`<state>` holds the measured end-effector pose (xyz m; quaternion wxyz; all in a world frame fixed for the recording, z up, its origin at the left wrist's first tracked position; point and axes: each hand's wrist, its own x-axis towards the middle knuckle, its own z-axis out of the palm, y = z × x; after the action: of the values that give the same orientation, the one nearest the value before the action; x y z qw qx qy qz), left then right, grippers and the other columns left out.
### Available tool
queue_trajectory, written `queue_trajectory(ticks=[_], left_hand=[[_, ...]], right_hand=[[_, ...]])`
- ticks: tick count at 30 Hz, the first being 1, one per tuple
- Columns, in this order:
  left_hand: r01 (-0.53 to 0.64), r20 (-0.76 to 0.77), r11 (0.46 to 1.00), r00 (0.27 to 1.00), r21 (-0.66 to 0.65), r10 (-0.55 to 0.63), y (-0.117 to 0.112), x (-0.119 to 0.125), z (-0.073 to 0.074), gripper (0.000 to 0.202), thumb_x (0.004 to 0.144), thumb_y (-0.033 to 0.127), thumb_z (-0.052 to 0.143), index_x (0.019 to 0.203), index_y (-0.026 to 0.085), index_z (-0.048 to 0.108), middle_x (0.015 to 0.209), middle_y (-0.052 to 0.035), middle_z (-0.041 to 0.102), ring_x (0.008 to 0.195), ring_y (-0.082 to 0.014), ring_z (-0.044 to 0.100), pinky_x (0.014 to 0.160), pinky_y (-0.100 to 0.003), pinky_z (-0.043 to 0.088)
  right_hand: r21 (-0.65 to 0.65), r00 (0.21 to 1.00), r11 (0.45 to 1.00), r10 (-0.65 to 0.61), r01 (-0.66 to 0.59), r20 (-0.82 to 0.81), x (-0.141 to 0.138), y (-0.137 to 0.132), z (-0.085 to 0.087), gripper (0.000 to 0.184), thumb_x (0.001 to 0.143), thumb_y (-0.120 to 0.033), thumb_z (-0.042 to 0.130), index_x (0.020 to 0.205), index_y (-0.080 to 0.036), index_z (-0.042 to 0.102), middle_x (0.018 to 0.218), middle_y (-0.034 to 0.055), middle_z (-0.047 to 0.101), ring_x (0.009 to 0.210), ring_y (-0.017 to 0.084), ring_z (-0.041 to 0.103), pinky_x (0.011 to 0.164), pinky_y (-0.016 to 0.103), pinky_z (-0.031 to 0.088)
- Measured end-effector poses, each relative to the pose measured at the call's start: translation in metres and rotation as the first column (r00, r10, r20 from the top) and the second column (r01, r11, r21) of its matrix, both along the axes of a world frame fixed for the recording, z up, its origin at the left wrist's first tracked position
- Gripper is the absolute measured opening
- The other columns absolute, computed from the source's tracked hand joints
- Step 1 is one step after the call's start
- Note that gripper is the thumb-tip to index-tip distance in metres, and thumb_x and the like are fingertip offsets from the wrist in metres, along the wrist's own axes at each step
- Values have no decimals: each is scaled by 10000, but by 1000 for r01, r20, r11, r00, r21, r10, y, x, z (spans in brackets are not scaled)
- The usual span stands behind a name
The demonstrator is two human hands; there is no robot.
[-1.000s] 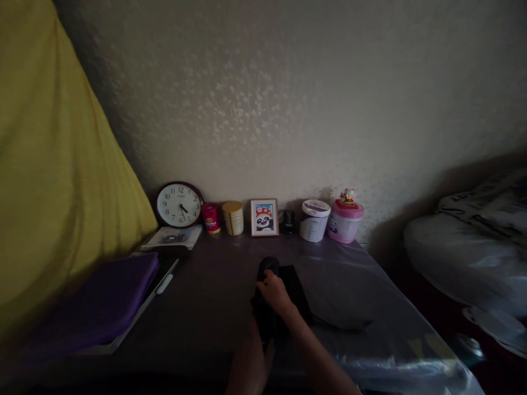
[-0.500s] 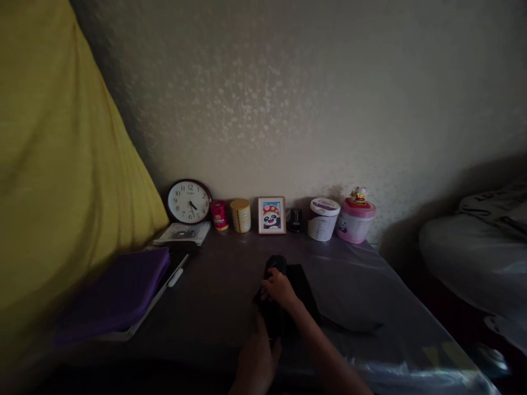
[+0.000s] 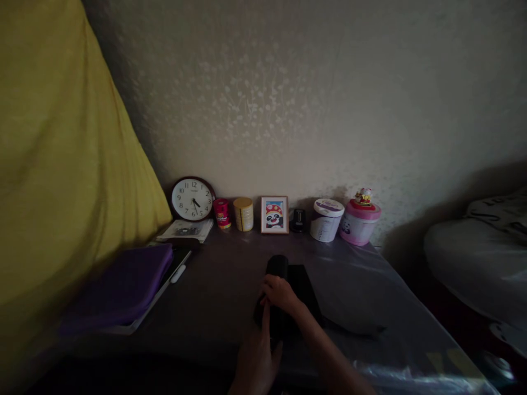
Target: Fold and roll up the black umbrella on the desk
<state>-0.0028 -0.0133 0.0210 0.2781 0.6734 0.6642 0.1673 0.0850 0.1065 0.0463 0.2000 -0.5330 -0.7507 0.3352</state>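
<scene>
A dark, black piece of cloth (image 3: 302,288) lies on the table (image 3: 214,296) in front of me, with a rolled part (image 3: 276,266) at its far left end. My right hand (image 3: 282,293) rests on the roll with its fingers curled over it. My left hand (image 3: 255,356) lies at the near end of the cloth, one finger stretched forward along it; its other fingers are hard to make out in the dim light.
Along the wall stand a round clock (image 3: 192,198), a red can (image 3: 222,213), a yellow can (image 3: 244,214), a small panda picture (image 3: 274,214), a white tub (image 3: 326,219) and a pink tub (image 3: 359,222). A purple folder (image 3: 123,285) lies left, yellow curtain (image 3: 53,164) beside it.
The view has shifted a little, so everything sits slightly further right. My left hand has reached further forward along the dark cloth. My right hand stays on the roll.
</scene>
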Motion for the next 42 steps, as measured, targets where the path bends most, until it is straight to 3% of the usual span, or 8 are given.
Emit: queue_trajectory(ticks=[3,8,13,16,22,34,38,42], left_hand=[[13,-21,1000,1000,-27,-14,1,1,-2,660,827,226,372,1399,156,50,1102,-102,617,917,-192,611,738,-273,429],[-9,-50,999,999,-40,7,0,3,-2,599,843,244,353,1388,126,131,1108,-117,610,950,-198,598,746,-265,424],[-12,-153,998,988,-65,2,-1,4,2,543,867,250,348,1370,104,207,1070,-125,623,939,-192,599,764,-261,416],[-12,-186,998,983,-55,2,-1,5,3,538,874,259,351,1366,87,218,1058,-132,624,944,-197,596,777,-269,416],[-28,-187,997,982,-66,15,-1,6,6,525,872,252,353,1362,104,232,1044,-124,630,938,-191,602,754,-255,421],[-62,-103,990,994,-127,49,-1,3,6,576,850,316,336,1372,111,207,1038,-116,629,938,-211,586,777,-302,413],[-51,-112,991,993,-126,37,-1,3,4,578,849,322,332,1370,104,207,1005,-112,640,923,-206,590,762,-287,410],[-48,-143,996,989,-70,38,0,5,-2,555,856,299,332,1357,86,224,1059,-121,626,961,-202,585,794,-273,399]], right_hand=[[-200,983,977,41,-77,-179,1,-1,-2,191,824,-208,379,882,-180,559,819,38,679,615,112,649,480,169,434],[-267,943,948,82,-173,-321,2,-5,-2,178,805,-189,424,936,-172,543,788,19,656,547,96,629,414,153,427],[147,949,984,135,-96,-285,21,-15,1,217,855,-250,415,961,-205,598,799,6,665,653,105,613,613,228,492],[450,971,884,200,-122,-130,34,-20,-5,217,867,-242,428,953,-216,626,937,32,671,949,147,578,850,292,441],[531,916,750,370,-395,159,33,-4,-19,229,898,-279,413,953,-235,631,1014,11,667,1121,163,488,1026,413,239],[456,944,851,124,-260,305,25,73,-23,279,899,-231,378,1027,-215,626,1104,41,641,1180,181,442,1043,418,196],[507,955,841,40,-191,294,18,56,-17,299,895,-275,395,1116,-190,577,1249,85,544,1236,191,384,1056,427,181],[470,924,817,186,-335,335,12,12,-13,304,917,-286,341,987,-205,625,1121,61,624,1222,182,401,1052,415,191]])
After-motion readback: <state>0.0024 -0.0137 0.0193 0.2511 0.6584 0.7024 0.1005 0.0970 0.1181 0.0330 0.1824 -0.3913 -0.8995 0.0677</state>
